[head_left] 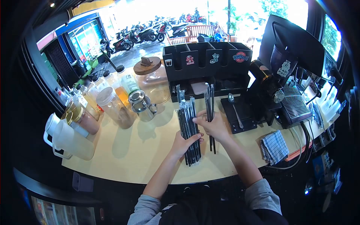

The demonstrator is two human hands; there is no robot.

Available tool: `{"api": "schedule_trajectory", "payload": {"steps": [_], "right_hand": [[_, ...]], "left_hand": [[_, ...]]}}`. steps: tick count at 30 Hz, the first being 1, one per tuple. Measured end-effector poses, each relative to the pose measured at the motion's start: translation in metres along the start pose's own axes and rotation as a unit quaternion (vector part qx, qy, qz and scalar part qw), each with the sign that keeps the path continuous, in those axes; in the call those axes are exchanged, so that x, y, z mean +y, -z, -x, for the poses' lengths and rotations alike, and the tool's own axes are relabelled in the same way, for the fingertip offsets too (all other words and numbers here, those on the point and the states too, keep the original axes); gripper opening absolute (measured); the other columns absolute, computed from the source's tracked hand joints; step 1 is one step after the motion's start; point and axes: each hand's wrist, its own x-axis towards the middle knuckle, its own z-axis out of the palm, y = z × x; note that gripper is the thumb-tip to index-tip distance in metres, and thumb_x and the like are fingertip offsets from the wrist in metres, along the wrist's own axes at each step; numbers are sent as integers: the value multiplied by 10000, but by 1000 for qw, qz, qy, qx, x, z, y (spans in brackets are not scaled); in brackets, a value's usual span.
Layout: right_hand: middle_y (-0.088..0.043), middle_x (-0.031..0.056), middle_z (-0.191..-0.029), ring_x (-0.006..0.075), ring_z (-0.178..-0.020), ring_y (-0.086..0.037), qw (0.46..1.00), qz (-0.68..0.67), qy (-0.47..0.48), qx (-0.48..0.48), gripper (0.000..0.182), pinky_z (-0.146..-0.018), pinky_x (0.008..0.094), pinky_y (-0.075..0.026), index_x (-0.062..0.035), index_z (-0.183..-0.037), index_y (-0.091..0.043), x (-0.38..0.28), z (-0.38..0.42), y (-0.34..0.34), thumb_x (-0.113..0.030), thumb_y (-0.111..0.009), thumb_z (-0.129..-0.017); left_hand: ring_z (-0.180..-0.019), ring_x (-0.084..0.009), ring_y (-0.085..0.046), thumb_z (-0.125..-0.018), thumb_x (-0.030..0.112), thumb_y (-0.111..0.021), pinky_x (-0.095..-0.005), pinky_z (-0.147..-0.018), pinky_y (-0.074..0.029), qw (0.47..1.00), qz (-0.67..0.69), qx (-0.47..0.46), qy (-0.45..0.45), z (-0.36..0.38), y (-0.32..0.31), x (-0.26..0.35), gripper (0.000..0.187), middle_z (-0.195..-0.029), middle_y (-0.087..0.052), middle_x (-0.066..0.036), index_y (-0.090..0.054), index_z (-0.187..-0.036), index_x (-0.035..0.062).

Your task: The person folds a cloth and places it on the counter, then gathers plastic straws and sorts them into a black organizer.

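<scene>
A thick bundle of black wrapped straws [189,123] stands nearly upright over the counter, its clear wrapper ends sticking up at the top. My left hand [186,143] is closed around its lower half, thumb across the front. Just to the right, my right hand [213,125] grips a few more black straws [209,99], which run up above the fingers and down below the palm. The right thumb reaches over to the edge of the large bundle. Behind both hands stands a black compartment organizer [204,71] with stickers on its front.
At left are pitchers [71,138], jars [114,107] and bottles; a metal pot [142,105] and a wooden-lidded glass jar [152,82] stand nearer the middle. To the right, a spoon [236,112] lies on a black scale [228,122], beside a coffee machine [292,101] and checkered cloth [274,146].
</scene>
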Motion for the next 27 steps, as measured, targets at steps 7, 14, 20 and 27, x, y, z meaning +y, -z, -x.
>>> {"api": "schedule_trajectory", "payload": {"steps": [7,14,20,27], "right_hand": [[-583,27,-619,24,-439,-434,991,-88,77,62,135,-364,173,-263,-16,-864,-570,-24,1,12,-115,-619,-788],[-620,88,-847,152,-807,-612,949,145,253,-119,189,-689,269,-475,-16,-891,-602,-28,35,5,44,-589,-713],[-555,114,-716,202,-686,-585,902,251,307,-172,194,-596,284,-441,-15,-903,-594,-1,44,4,26,-593,-713],[-531,-20,-679,18,-434,-406,997,-16,74,-17,179,-389,184,-281,-6,-918,-595,-19,41,12,-95,-639,-770]], "left_hand": [[-637,-135,-593,-808,162,-623,-261,-578,-503,992,78,103,-3,-10,18,-11,190,-778,-612,-87,-533,-891,17],[-576,-93,-513,-843,272,-579,-230,-519,-457,967,246,28,52,-18,27,-2,275,-759,-536,-22,-513,-998,55],[-639,-88,-519,-841,200,-578,-231,-530,-456,990,138,-20,-7,-9,17,13,223,-853,-570,-5,-518,-1007,63],[-636,-92,-534,-789,121,-623,-255,-606,-469,996,54,-68,0,0,7,8,234,-810,-565,-44,-506,-978,47]]}}
